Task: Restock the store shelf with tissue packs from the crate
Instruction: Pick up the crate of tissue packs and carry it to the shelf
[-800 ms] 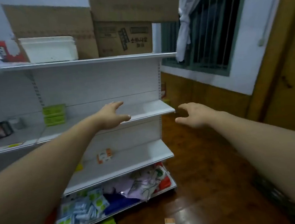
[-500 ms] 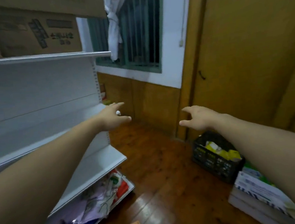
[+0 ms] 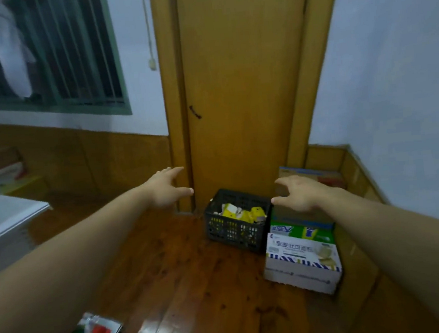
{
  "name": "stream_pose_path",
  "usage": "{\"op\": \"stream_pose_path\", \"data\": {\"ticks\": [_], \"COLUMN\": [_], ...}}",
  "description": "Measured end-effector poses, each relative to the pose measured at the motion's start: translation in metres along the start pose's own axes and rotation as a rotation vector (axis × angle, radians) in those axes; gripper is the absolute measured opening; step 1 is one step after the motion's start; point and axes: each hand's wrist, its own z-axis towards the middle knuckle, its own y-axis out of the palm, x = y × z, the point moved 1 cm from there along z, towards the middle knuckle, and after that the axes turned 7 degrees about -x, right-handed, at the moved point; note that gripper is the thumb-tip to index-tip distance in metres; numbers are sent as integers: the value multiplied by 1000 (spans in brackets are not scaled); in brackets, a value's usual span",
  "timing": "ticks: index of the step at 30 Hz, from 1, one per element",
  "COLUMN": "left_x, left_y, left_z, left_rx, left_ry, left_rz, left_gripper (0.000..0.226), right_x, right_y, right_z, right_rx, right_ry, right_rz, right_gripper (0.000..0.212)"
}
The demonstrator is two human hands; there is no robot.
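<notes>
A wooden door (image 3: 238, 85) fills the middle of the view, with a plank floor (image 3: 169, 277) stretching out in front of it and a barred window (image 3: 71, 59) in the wall to the left. The white end of the store shelf (image 3: 8, 219) juts in at the left edge. On the floor at the right stands a printed cardboard box (image 3: 301, 260), and just beside it on its left, at the foot of the door, sits the black crate (image 3: 232, 231). The crate stands upright with its open top up, its long axis running roughly across the view and one slotted long wall facing the camera. Both bare arms reach forward toward it. The left hand (image 3: 166, 188) hangs in the air in front of the door frame, empty, palm down, fingers straight and spread wide. The right hand (image 3: 300, 193) hovers above the cardboard box, likewise empty and spread, its thumb pointing toward the crate. Inside the crate the yellow tissue packs (image 3: 241, 213) lie in a loose jumble, tilted at different angles with no shared direction; which way each pack's long axis points is too small to tell.
</notes>
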Motion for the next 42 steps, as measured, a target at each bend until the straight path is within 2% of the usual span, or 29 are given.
{"op": "stream_pose_path", "data": {"ticks": [9, 17, 26, 32, 42], "left_x": [50, 56, 31, -10, -55], "left_y": [18, 44, 41, 20, 7], "left_z": [143, 236, 373, 477, 615], "left_rx": [-59, -158, -232, -288, -422], "left_ry": [-3, -15, 64, 101, 98], "left_rz": [23, 94, 65, 45, 36], "left_gripper": [76, 77, 77, 78, 80], "right_x": [88, 124, 131, 113, 102], "right_y": [-14, -12, -24, -37, -38], "right_z": [112, 187, 290, 378, 498], "right_rx": [-29, -118, -134, -144, -255], "right_ry": [13, 2, 95, 162, 207], "right_rz": [55, 80, 81, 91, 190], "right_gripper": [75, 75, 71, 71, 70]}}
